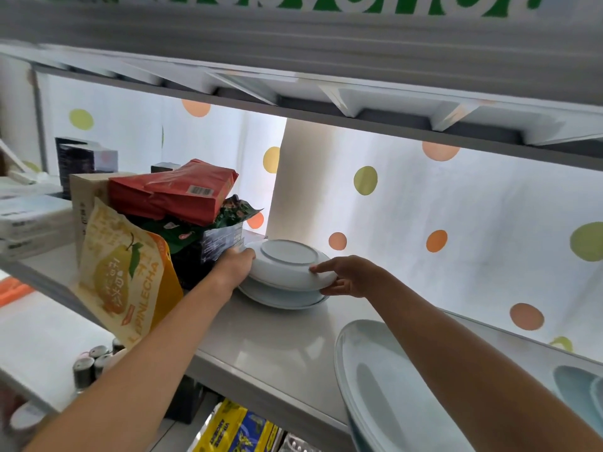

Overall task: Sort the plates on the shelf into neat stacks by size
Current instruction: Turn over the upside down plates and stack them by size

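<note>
A small white plate (287, 261) lies upside down on top of a low stack of white plates (284, 300) at the back middle of the grey shelf (277, 347). My left hand (236, 264) grips its left rim. My right hand (350, 277) holds its right rim, thumb on top and fingers underneath. A large pale blue plate (378, 386) leans at the shelf's front right, partly hidden by my right forearm. Another pale blue dish (577, 389) shows at the far right edge.
Snack bags and boxes crowd the shelf's left: a yellow pear bag (127, 275), a red bag (176, 190), a dark green bag (228, 216). A spotted white backdrop (456, 223) closes the back. An upper shelf (326, 106) hangs close overhead. Small jars (91, 360) stand below left.
</note>
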A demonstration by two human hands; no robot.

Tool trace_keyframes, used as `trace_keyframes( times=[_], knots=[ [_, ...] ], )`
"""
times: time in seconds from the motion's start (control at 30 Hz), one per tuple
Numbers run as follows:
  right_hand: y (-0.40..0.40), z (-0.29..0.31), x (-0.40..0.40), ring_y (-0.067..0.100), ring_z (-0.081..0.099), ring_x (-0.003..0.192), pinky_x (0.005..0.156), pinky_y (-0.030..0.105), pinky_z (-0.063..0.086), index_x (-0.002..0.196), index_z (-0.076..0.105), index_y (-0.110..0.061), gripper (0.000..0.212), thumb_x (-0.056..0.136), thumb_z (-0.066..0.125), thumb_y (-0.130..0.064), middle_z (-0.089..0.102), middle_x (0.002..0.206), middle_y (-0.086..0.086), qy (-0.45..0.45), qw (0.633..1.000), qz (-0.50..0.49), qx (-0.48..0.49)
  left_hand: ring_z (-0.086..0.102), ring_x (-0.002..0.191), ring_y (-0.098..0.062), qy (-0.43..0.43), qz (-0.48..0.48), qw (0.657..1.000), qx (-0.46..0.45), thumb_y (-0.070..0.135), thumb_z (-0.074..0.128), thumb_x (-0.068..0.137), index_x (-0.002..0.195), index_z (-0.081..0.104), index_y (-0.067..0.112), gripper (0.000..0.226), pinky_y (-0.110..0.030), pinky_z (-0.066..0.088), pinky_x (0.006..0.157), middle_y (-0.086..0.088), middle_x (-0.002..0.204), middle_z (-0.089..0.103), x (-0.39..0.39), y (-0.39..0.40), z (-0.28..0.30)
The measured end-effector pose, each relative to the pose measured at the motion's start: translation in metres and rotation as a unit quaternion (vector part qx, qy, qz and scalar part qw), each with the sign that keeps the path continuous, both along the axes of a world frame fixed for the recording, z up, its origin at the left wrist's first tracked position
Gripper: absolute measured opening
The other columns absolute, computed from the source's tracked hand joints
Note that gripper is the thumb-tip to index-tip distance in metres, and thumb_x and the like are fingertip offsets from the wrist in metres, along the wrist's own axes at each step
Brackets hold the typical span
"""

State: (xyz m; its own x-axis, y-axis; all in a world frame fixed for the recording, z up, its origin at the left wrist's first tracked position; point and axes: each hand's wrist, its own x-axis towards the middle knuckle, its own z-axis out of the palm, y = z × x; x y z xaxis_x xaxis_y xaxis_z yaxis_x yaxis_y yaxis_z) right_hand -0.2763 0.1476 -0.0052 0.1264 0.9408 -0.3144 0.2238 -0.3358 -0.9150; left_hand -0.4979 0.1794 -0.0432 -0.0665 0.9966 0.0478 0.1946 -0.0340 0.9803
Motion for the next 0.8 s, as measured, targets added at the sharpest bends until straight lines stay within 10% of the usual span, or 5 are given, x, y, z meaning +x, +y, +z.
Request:
trace_keyframes(
  times=[0.3,0.5,0.67,0.8],
  knots=[
    [0.001,0.002,-0.002,0.034,0.07,0.093,0.067,0.033,0.061,0.088,0.068,-0.004,0.025,0.071,0.085,-0.012,0.064,0.115,0.02,-0.024,1.0,0.005,0.002,0.041,0.129,-0.03,0.053,-0.023,0.998,-0.023,0.043,0.045,0.071,0.143,0.036,0.01,0.08,-0.039,0.034,0.108,-0.013,0.144,0.043,0.001,-0.009,-0.002],
    [0.006,0.006,0.004,0.032,0.067,0.073,0.057,0.038,0.061,0.12,0.051,0.003,0.047,0.082,0.075,-0.012,0.059,0.111,0.022,0.013,0.998,-0.047,-0.028,0.04,0.13,-0.03,0.093,-0.021,0.995,0.0,0.05,0.039,0.067,0.139,0.042,0.013,0.081,-0.041,0.033,0.109,-0.012,0.145,0.043,-0.001,-0.013,-0.005],
    [0.004,0.01,0.012,0.017,0.052,0.063,0.06,0.027,0.049,0.1,0.05,-0.002,0.039,0.08,0.079,-0.02,0.051,0.083,0.008,-0.081,0.993,-0.058,-0.071,0.04,0.131,-0.028,0.081,-0.025,0.996,0.009,0.048,0.043,0.074,0.137,0.047,0.014,0.072,-0.041,0.032,0.111,-0.011,0.145,0.044,-0.002,-0.014,-0.006],
    [-0.003,0.018,0.018,0.016,0.056,0.062,0.046,0.024,0.049,0.097,0.056,-0.002,0.032,0.079,0.079,-0.013,0.057,0.077,0.007,0.051,0.993,-0.036,-0.1,0.048,0.124,-0.027,0.051,-0.017,0.999,0.007,0.045,0.045,0.074,0.129,0.054,0.011,0.065,-0.039,0.036,0.107,-0.009,0.134,0.054,-0.003,-0.014,-0.009]
  ],
)
